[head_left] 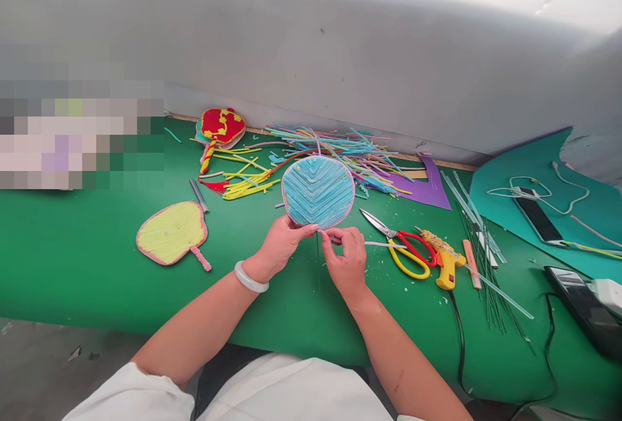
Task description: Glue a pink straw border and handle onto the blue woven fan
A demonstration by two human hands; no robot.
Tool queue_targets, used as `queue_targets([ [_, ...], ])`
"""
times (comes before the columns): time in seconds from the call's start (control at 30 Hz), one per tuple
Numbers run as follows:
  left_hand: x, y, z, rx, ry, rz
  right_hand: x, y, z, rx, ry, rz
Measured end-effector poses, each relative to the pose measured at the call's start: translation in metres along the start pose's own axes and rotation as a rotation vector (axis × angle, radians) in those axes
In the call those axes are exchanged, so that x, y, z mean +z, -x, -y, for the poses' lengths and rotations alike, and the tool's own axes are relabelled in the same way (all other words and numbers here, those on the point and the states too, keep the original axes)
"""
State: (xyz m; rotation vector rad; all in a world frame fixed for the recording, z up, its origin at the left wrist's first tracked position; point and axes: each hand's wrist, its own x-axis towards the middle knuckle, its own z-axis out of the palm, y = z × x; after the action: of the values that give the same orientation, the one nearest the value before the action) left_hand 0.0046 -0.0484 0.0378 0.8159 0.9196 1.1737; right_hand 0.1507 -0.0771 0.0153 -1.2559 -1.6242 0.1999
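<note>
A round fan [319,190] faces me, its blue strips laid in a V pattern inside a pink rim. My left hand [286,243] is closed on its lower edge, thumb on the front. At the bottom of the rim, my right hand [346,256] pinches a pink pipe cleaner [383,244], whose free end trails to the right. A thin dark wire points down from the fan between both hands. To the left lies a yellow fan [171,233] with a pink edge and a short twisted pink handle.
Scissors [396,239] and a yellow glue gun [448,262] lie to the right, near glue sticks and green wires [486,272]. Loose pipe cleaners [335,142] and a red fan [223,124] are at the back. Phones [538,215] and cables sit far right.
</note>
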Motion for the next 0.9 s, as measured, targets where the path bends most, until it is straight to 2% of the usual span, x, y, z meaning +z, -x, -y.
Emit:
queue_targets([
  [0.17,0.000,0.003,-0.004,-0.012,0.011,0.017,-0.001,-0.002,0.002,0.178,-0.181,0.061],
  [0.43,-0.001,0.004,-0.008,-0.013,0.049,0.026,0.003,-0.006,-0.004,0.484,-0.536,0.250],
  [0.57,0.000,0.004,-0.009,-0.014,0.078,0.029,0.006,-0.009,-0.007,0.605,-0.686,0.304],
  [0.77,0.002,0.007,-0.013,-0.038,0.124,0.052,0.012,-0.011,-0.009,0.713,-0.800,0.355],
  [0.9,0.002,0.006,-0.011,-0.037,0.166,0.034,0.016,-0.010,-0.006,0.734,-0.812,0.283],
])
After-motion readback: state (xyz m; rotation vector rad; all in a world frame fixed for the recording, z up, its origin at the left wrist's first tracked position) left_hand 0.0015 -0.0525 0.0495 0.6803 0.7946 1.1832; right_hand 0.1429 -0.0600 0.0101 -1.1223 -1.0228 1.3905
